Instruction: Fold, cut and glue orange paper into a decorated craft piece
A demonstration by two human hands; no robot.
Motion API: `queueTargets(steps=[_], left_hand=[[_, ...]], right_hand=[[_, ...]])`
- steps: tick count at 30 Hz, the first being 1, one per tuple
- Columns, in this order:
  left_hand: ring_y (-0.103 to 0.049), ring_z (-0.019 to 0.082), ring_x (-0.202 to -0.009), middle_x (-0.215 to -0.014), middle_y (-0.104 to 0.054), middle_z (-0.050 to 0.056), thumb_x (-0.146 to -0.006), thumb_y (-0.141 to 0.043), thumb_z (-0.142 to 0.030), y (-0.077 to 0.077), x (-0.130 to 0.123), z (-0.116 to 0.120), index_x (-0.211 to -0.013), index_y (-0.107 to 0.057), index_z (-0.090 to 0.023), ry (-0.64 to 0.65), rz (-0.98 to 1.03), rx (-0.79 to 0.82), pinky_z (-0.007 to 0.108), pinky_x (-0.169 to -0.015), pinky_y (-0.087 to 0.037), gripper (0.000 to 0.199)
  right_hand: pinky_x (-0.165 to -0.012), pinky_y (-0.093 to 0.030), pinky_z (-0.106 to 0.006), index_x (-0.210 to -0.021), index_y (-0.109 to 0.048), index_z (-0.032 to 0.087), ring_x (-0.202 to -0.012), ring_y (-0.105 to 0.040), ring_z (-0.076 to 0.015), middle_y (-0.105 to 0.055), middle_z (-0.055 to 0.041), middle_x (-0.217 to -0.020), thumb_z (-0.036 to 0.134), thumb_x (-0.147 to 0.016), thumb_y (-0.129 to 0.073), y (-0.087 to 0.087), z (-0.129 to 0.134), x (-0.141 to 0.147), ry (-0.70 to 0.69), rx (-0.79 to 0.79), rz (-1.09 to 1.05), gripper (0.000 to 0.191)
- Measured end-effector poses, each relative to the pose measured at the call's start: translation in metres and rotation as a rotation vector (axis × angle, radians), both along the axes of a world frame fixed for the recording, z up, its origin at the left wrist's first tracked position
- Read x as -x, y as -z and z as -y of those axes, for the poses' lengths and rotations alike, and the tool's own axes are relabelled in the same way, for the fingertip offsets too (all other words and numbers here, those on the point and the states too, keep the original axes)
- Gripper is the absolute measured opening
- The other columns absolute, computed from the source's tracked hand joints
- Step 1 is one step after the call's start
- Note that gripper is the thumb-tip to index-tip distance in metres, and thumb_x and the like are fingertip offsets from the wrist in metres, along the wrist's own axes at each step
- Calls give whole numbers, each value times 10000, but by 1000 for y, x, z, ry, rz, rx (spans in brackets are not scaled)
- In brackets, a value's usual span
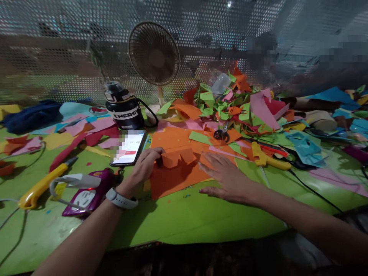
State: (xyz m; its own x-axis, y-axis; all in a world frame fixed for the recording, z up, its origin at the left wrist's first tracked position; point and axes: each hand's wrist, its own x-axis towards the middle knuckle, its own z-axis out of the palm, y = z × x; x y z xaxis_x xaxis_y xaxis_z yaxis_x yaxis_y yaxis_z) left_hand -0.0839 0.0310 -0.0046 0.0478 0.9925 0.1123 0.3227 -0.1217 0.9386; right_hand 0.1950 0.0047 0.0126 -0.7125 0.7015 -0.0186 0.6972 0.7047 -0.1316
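Orange paper sheets (169,184) lie in front of me on the green table. A folded orange piece with a notched edge (179,157) stands up a little from them. My left hand (148,165), with a white wristband, is closed at the left end of this folded piece, its fingertips pinching the paper edge. At the right side of the sheets my right hand (222,176) rests palm down, fingers spread, its fingertips on the orange paper and the thumb over the green surface.
A lit phone (129,148) and a black bottle (123,109) stand left of centre. Yellow glue guns (43,186) lie at both sides, beside a purple power strip (89,195). Scissors (221,135), a paper scrap heap (212,101) and a fan (153,53) are behind.
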Motion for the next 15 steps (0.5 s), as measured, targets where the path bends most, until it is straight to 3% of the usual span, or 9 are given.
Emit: queueTargets(steps=[7,12,15], left_hand=[[-487,173,-612,-582,-511,-12,-724,-418,-288,2,1,0,-595,-522,-205,46,17,5,292,-603,-402,185],[-471,160,-593,-568,-479,-23,-746,-393,-271,-4,-3,1,-575,-471,-209,97,46,8,282,-573,-370,199],[-482,160,-603,-593,-494,-18,-773,-371,-275,-2,-5,2,-607,-480,-207,108,11,32,282,-583,-380,210]], right_hand=[[-1155,-198,-588,-1417,-476,152,-1440,-220,-376,-262,-173,-1561,749,-821,-431,5,-5,-6,56,141,-108,845],[-1126,-274,-593,-1390,-500,300,-1448,-240,-302,-325,-49,-1555,638,-921,-378,-17,-9,-9,202,487,-542,591],[-1124,-276,-589,-1333,-554,345,-1428,-300,-280,-379,-11,-1531,595,-944,-369,-24,-11,-2,207,662,-777,497]])
